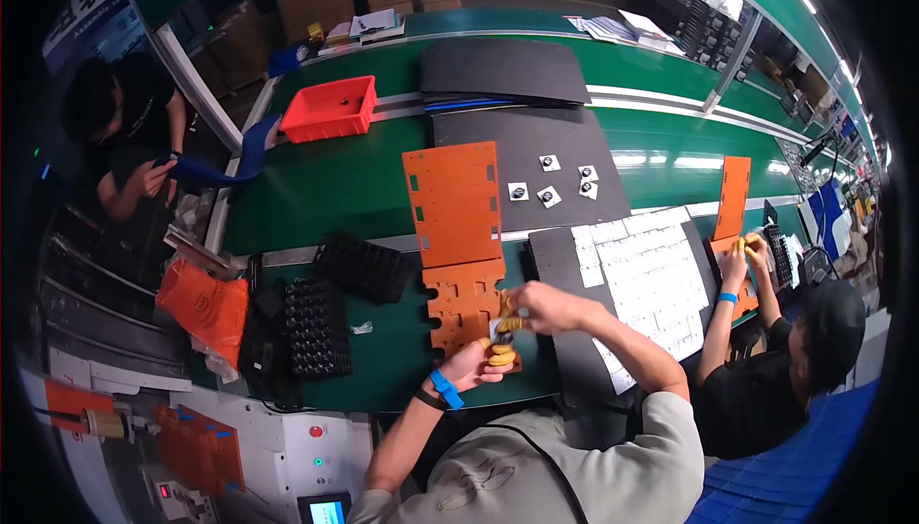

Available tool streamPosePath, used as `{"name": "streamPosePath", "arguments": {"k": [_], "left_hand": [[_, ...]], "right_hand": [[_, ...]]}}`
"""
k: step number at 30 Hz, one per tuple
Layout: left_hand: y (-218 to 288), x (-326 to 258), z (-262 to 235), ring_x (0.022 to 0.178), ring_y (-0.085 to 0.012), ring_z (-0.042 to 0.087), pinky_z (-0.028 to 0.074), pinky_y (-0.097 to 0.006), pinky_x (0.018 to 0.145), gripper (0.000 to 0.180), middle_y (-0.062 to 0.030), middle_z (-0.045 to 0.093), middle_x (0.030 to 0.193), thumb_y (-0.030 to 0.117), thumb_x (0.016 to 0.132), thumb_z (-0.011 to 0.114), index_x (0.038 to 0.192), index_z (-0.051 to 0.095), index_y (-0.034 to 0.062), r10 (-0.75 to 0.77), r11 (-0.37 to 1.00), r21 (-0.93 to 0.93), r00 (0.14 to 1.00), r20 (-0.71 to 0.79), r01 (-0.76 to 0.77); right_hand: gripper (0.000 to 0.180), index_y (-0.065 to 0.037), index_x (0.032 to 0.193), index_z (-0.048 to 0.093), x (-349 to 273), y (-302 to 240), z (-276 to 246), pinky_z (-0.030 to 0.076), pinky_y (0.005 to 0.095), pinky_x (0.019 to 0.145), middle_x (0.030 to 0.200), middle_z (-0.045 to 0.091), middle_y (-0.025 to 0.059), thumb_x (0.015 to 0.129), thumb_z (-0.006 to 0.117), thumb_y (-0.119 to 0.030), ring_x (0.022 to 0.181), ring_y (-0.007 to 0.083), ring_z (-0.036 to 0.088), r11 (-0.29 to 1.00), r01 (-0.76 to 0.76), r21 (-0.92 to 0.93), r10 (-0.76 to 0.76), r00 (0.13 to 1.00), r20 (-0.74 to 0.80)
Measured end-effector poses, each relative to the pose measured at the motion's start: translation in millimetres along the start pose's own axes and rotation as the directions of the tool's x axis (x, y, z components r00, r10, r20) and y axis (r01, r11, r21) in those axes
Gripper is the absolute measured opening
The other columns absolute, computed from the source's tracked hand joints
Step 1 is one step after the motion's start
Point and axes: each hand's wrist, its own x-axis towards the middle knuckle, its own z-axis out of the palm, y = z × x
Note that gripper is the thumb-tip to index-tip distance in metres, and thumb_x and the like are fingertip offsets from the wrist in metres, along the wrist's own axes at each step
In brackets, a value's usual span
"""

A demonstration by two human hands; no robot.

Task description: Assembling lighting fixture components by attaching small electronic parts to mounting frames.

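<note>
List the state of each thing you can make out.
Left hand: closed on small part
Right hand: at the part, grip unclear
Orange fixture: open, upper panel folded back
Red bin: open-topped, small dark item inside
White panels: laid in rows
White squares: scattered
Dark sheets: stacked
Control screen: lit

Left hand (476,363) near right hand (538,308), fingers (501,356) curled, right elbow (667,378) bent

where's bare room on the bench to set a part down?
Free: the green flat surface between the red plastic bin and the orange slotted panel; also right of the dark grey sheet. Crowded: at the left hand, right hand and black plastic grid trays.
</note>
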Motion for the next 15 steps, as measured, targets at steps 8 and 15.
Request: {"name": "streamPosePath", "arguments": {"k": [8, 15], "left_hand": [[-24, -23, 6, 0.057, -0.0090, 0.030, 0.025, -0.021, 0.045, 0.059, 0.0008, 0.038, 0.075, 0.065, 0.100, 0.030, 0.086, 0.044, 0.0097, 0.084, 0.996, 0.025, 0.986, -0.141, -0.081], [-43, -42, 2, 0.056, -0.0089, 0.032, 0.026, -0.021, 0.045, 0.057, -0.0001, 0.038, 0.074, 0.062, 0.101, 0.031, 0.087, 0.047, 0.0087, 0.111, 0.990, -0.055, 0.968, -0.223, -0.127]], "right_hand": [[0.020, 0.003, 0.085, 0.069, 33, 238, -99, 0.042, 0.0257, 0.051, 0.066, 0.065, 0.0049, 0.094, 0.056, -0.009, 0.056, 0.0112, 0.057, 0.821, -0.389, 0.417, 0.564, 0.441, -0.699], [0.036, 0.000, 0.107, 0.069, 29, 312, -109, 0.055, 0.0423, 0.074, 0.085, 0.072, 0.0185, 0.085, 0.069, -0.028, 0.079, 0.0341, 0.070, 0.586, -0.762, 0.276, 0.567, 0.142, -0.812]]}}
